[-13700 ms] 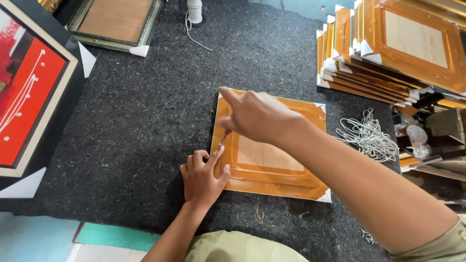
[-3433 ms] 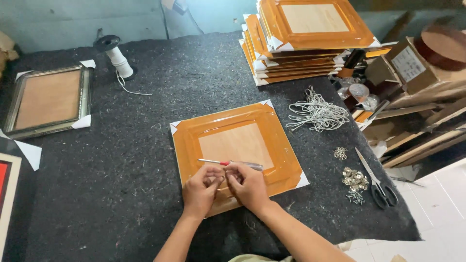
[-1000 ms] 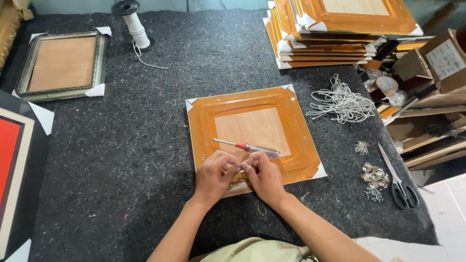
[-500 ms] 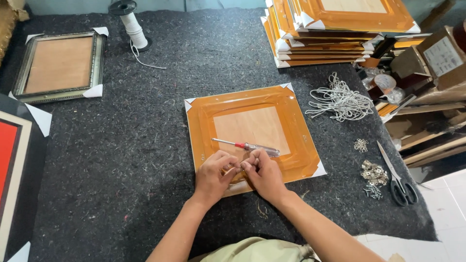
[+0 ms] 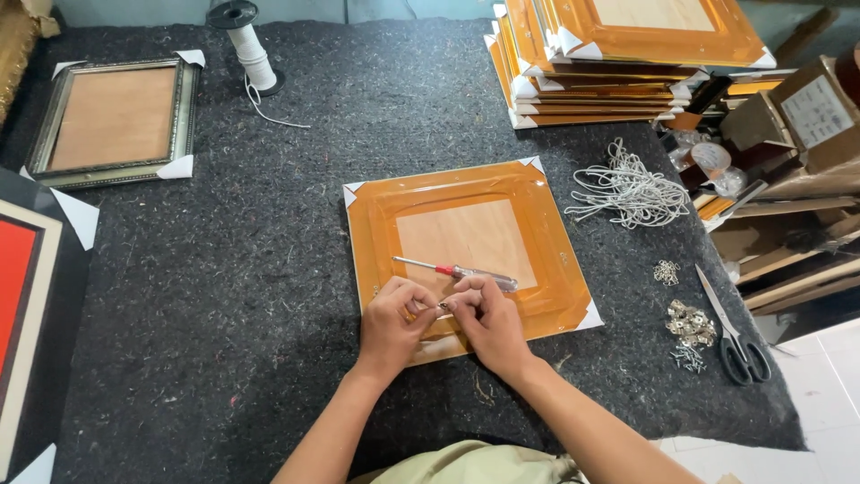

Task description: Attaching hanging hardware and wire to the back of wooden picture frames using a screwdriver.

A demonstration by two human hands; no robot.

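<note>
An orange picture frame [image 5: 546, 224] lies face down on the dark felt table, white protectors on its corners. My left hand [image 5: 392, 324] and my right hand [image 5: 488, 323] meet over its near edge, fingertips pinching a small metal piece [image 5: 442, 306] between them. A screwdriver [image 5: 457, 270] with a clear and red handle rests on the frame's back panel just beyond my fingers.
A stack of orange frames [image 5: 627, 54] stands at the back right. White cord loops [image 5: 627, 190], small metal hangers [image 5: 688, 324] and scissors [image 5: 730, 332] lie to the right. A silver frame [image 5: 115, 121], a cord spool [image 5: 246, 45] and a red picture [image 5: 22, 296] are left.
The view has shifted slightly. My hands stay together at the frame's near edge, fingers working the small metal piece; the screwdriver has not moved.
</note>
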